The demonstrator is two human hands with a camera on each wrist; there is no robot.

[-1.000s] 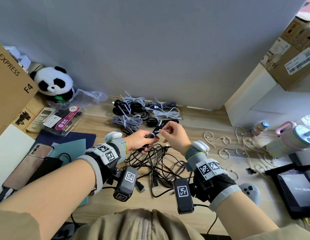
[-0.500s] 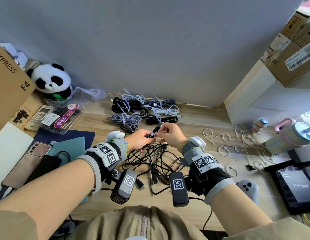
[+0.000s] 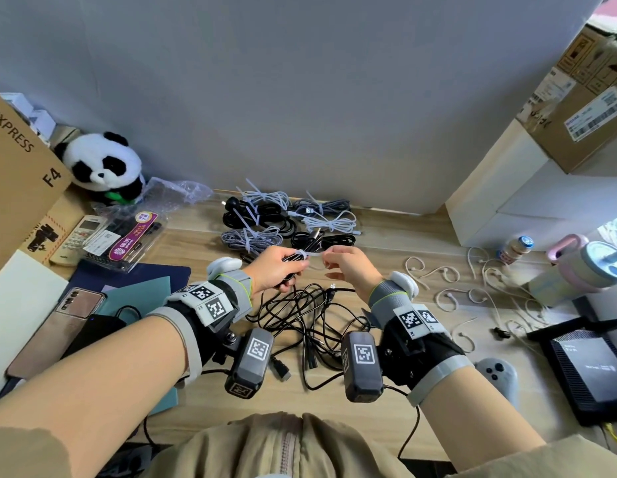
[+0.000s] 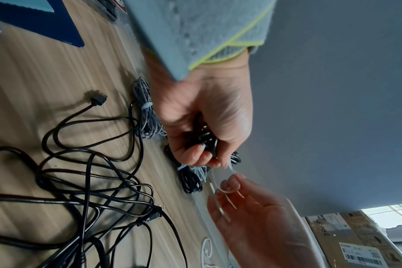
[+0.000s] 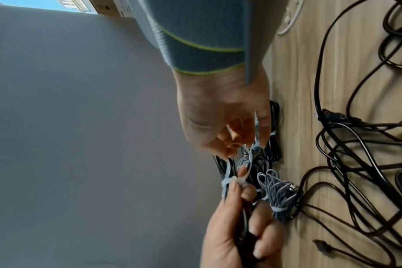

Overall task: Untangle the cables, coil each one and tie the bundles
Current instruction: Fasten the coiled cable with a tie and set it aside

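My left hand [image 3: 295, 269] grips a small coiled black cable bundle [image 3: 293, 261] above the wooden desk [image 3: 386, 243]. A white zip tie [image 3: 312, 254] is looped round that bundle, and my right hand [image 3: 327, 262] pinches its free tail out to the right. The left wrist view shows the black coil [image 4: 205, 140] inside my left hand's fingers [image 4: 195, 154], with the tie strand [image 4: 215, 181] running to the right hand. In the right wrist view the tie head [image 5: 227, 180] sits against the left thumb. A tangle of loose black cables [image 3: 307, 315] lies under both hands.
Several tied cable bundles [image 3: 265, 215] lie by the wall. Loose white ties [image 3: 448, 281] are scattered on the right near a pink cup [image 3: 583, 263], a black router [image 3: 593, 367] and a grey controller [image 3: 496, 370]. A panda toy [image 3: 103, 167], remote, phone [image 3: 69, 315] and cardboard box [image 3: 17, 174] fill the left.
My hands were close together at the bundle. The right hand has since drawn away to the right with the zip tie's tail, and the left hand still holds the coil.
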